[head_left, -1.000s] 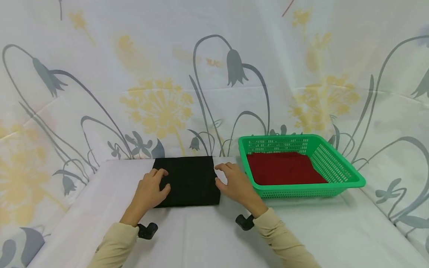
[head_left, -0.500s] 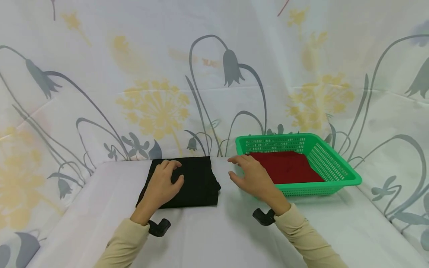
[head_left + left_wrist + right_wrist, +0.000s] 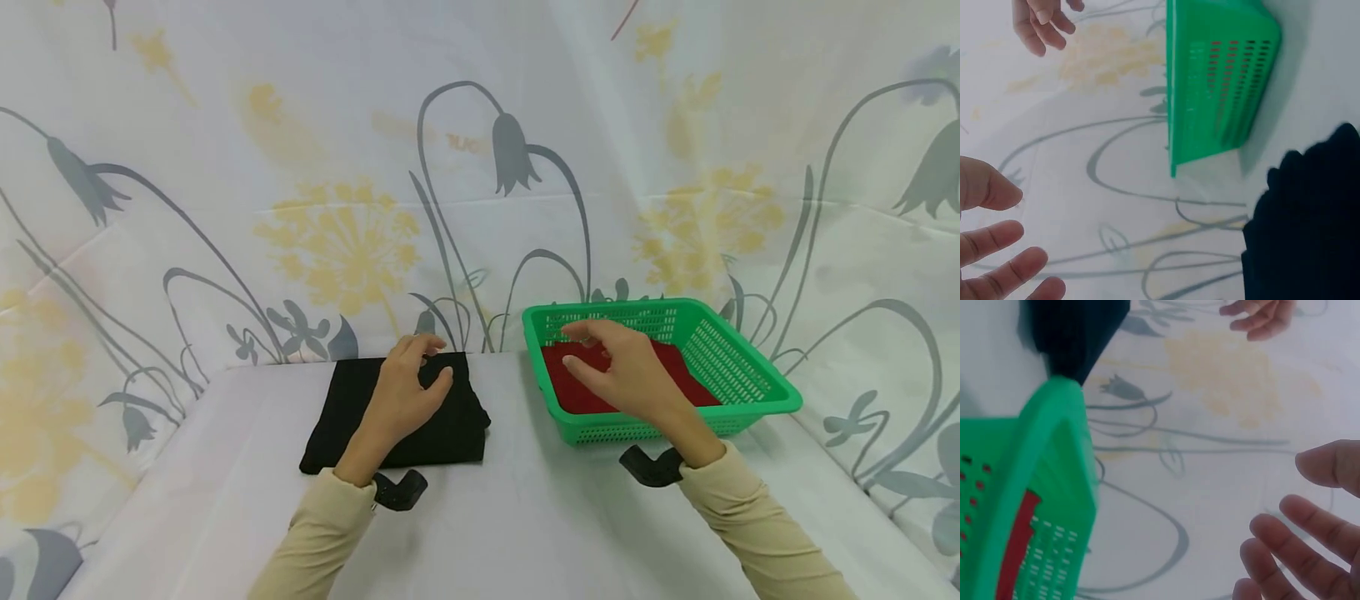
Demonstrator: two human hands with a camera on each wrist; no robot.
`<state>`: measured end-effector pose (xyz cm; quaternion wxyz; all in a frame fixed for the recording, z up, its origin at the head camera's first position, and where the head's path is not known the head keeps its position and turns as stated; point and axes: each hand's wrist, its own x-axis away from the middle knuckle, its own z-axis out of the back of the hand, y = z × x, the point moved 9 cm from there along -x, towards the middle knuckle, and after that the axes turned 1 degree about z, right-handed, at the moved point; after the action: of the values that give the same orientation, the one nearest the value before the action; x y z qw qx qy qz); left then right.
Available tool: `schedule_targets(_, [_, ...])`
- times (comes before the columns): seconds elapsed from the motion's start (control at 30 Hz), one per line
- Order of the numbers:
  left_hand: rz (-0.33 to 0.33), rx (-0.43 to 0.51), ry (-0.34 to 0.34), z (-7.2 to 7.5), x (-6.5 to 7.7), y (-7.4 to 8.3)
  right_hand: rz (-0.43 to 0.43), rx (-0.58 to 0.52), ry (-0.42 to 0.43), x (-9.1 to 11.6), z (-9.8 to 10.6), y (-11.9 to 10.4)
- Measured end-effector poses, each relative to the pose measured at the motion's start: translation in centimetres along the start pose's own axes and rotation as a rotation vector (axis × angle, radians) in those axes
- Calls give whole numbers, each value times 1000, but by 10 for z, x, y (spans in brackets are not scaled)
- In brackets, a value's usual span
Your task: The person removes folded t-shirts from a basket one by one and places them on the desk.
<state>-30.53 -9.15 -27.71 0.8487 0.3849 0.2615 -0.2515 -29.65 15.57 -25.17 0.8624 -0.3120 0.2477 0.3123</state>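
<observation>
A folded black cloth (image 3: 352,417) lies flat on the table, its right edge slightly ragged. Over it hovers my left hand (image 3: 405,392), fingers loosely bent and holding nothing; the left wrist view shows that hand (image 3: 997,250) apart from the cloth (image 3: 1310,231). My right hand (image 3: 630,371) is raised above the near left part of a green plastic basket (image 3: 780,400), thumb and fingers spread with nothing between them. Folded red cloth (image 3: 566,379) lies inside the basket, partly covered by the right hand in the head view.
A white sheet covers the table (image 3: 480,533). Behind it hangs a white curtain (image 3: 465,233) printed with grey and yellow flowers. The basket stands to the right of the black cloth, with a strip of table between them.
Both hands have risen off the black cloth and moved right. The right hand has gone from the cloth's right edge to over the basket. The black cloth's left side now shows more.
</observation>
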Motion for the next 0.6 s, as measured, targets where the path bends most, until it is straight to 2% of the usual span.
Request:
schedule_targets(0.2, [-42,64,16,-12,-15,19,-25,-7,40,2,31,9])
schedule_targets(0.37, [-30,146,24,-24,-28,32,-112,-48,42,4,53,20])
schedule_targets(0.47, [4,222,23,-33,-36,34,-202,-107,26,6,64,28])
schedule_targets(0.6, [89,313,6,-48,-45,33,-309,-273,6,10,75,43])
